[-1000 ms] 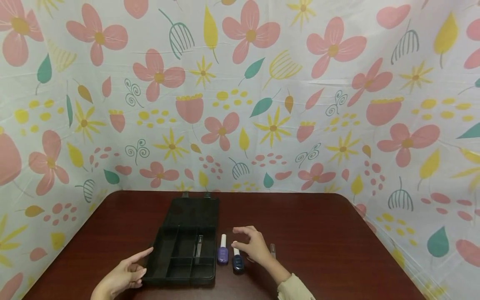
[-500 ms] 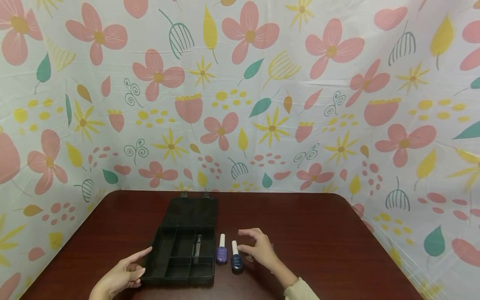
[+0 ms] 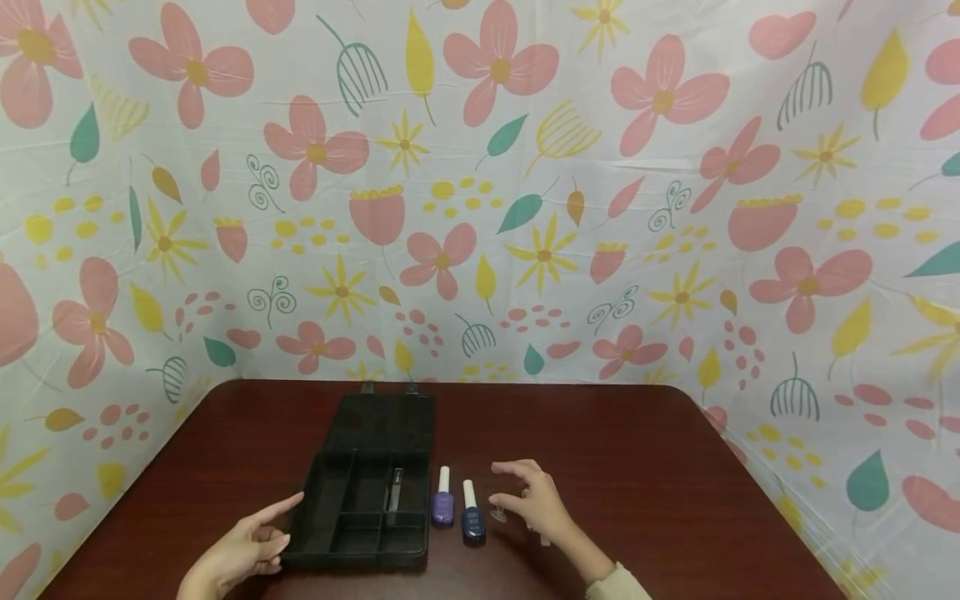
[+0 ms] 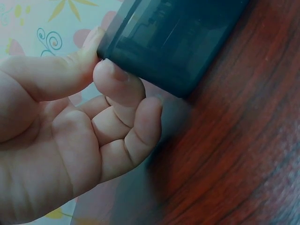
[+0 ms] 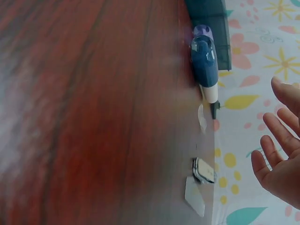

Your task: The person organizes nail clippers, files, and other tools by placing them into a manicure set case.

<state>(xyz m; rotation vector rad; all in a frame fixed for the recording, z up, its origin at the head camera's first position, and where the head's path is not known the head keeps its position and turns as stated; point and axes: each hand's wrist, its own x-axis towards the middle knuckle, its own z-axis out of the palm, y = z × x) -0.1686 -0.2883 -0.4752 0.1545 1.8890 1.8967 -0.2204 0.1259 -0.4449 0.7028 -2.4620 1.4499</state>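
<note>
A black compartment box lies with its lid laid back. My left hand grips its front left corner, thumb and fingertips on the edge in the left wrist view. A slim metal tool, its kind unclear, lies in one compartment. Right of the box are a purple nail polish bottle and a dark blue nail polish bottle, both white-capped. My right hand hovers right of them with parted fingers, holding nothing. Near its thumb lies a small clear piece.
In the right wrist view, a small pale item with a dark, shiny edge and a flat whitish piece lie on the brown table. A floral curtain surrounds the table's back and sides.
My right hand has moved to the right, away from the dark blue bottle, uncovering the small clear piece. My left hand stays at the box corner.
</note>
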